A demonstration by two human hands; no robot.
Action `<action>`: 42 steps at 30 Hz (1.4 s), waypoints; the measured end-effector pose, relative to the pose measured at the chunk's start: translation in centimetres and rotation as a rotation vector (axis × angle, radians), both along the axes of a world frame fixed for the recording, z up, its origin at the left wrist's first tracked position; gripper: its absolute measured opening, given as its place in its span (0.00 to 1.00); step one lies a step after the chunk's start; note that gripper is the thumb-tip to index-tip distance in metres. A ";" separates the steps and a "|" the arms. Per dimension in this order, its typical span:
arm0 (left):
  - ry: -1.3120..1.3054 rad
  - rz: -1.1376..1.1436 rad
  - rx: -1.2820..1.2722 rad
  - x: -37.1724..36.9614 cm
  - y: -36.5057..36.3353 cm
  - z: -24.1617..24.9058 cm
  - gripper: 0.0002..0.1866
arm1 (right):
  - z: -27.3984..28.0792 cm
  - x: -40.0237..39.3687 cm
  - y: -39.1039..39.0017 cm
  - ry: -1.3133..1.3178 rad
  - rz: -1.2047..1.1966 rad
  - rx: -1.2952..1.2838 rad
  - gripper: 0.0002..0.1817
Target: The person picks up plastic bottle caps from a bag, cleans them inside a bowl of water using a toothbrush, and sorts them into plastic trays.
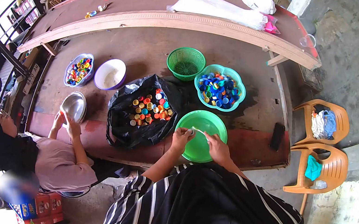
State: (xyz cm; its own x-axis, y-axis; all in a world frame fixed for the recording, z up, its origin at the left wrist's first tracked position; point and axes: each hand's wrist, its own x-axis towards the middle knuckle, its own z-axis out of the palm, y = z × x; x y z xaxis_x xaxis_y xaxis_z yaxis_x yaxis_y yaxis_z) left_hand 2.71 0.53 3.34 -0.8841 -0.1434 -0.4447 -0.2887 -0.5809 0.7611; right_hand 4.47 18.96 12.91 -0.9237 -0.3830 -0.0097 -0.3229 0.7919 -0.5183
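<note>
Over the near left rim of a bright green basin [221, 126], my left hand [181, 141] pinches a small pale bottle cap [191, 132]. My right hand [218, 149] is closed round a thin whitish tool [199, 131], its tip pointing toward the cap; its exact kind is too small to tell. Left of the basin lies an open black plastic bag [119, 117] with red, orange, yellow and white caps [148, 107] in it. Behind the basin stands a turquoise basket [239, 81] full of mostly blue caps [219, 89].
A green basket [185, 57], a white-and-purple bowl [110, 74] and a bowl of mixed caps [80, 70] stand farther back. At left a co-worker [58, 164] sits by metal bowls [74, 107]. A dark phone [277, 136] lies near the right corner; orange chairs [337, 157] stand beyond.
</note>
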 end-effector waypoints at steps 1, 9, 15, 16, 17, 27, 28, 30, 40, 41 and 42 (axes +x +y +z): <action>0.000 -0.021 -0.002 0.1 0.1 0.8 0.14 | -0.4 -0.2 0.3 -0.028 -0.036 0.049 0.24; 0.048 -0.066 0.049 -0.2 -0.1 0.3 0.13 | -1.0 -0.9 0.1 0.021 -0.023 0.102 0.23; 0.051 -0.058 -0.021 0.2 -0.5 0.7 0.15 | -1.5 -1.0 0.2 0.062 0.007 0.118 0.23; 0.035 -0.040 -0.008 0.1 -0.6 0.6 0.16 | -0.2 -0.5 -0.2 0.060 -0.018 0.045 0.23; 0.042 -0.051 -0.048 0.1 -0.6 0.6 0.16 | 0.5 -0.1 -0.4 0.051 0.016 0.008 0.23; 0.109 -0.118 -0.132 0.2 0.0 0.5 0.16 | 0.6 -0.2 -0.4 -0.005 0.041 -0.022 0.24; 0.099 -0.132 -0.142 0.1 0.0 0.7 0.16 | -0.4 -0.6 -0.2 -0.013 0.015 0.039 0.24; 0.023 -0.109 -0.037 0.1 0.4 1.5 0.17 | -2.3 -1.6 0.4 -0.006 0.005 0.130 0.24; -0.036 -0.131 0.151 0.3 0.9 1.4 0.18 | -1.0 0.1 0.1 -0.125 -0.061 -0.040 0.24; -0.037 -0.138 0.154 0.1 1.0 1.6 0.18 | -1.1 -0.2 0.2 -0.142 -0.099 -0.041 0.24; -0.038 -0.144 0.156 -0.1 1.0 1.7 0.17 | -0.9 -0.4 0.2 -0.132 -0.070 -0.047 0.24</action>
State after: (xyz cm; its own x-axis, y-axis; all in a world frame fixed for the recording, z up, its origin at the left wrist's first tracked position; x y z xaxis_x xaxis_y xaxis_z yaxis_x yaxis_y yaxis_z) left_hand 2.64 1.48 5.08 -0.8725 0.0559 -0.4855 -0.4040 -0.6414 0.6522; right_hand 4.09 19.19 12.01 -0.9400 -0.3207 -0.1166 -0.1944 0.7841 -0.5894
